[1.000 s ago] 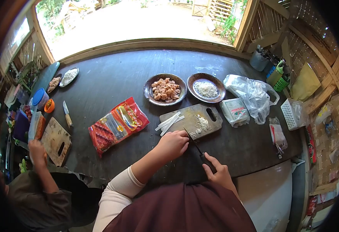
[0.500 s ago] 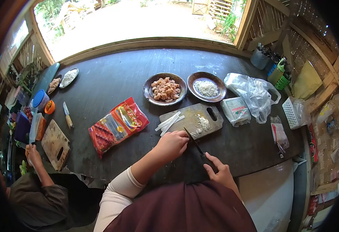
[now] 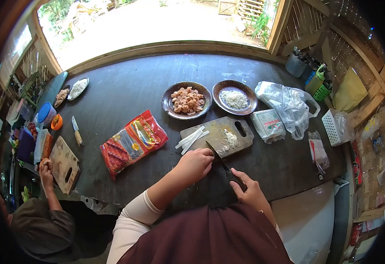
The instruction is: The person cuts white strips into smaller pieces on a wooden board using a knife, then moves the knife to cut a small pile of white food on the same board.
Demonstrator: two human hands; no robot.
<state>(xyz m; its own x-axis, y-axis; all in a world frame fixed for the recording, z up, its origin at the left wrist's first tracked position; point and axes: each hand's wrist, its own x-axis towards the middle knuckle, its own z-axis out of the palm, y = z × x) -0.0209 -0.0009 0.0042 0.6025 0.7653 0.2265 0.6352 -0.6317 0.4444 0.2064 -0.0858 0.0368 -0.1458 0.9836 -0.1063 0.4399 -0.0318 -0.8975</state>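
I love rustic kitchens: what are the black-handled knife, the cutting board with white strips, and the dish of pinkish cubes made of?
Knife: blade probably metal, being thin and pointed, dark in finish; handle unclear, partly covered.
Cutting board: likely wood, worn and matte, from its blotchy grey-brown surface.
Dish: perhaps glazed ceramic; its mottled dark rim shines.

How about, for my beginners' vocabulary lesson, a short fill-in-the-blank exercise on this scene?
1. The person's right hand holds a ____.
2. White strips lie on the ____, close to the left hand.
3. In the picture, the plate of pinkish chunks stands to the ____ of the plate of white shreds.

Missing words: knife; cutting board; left.
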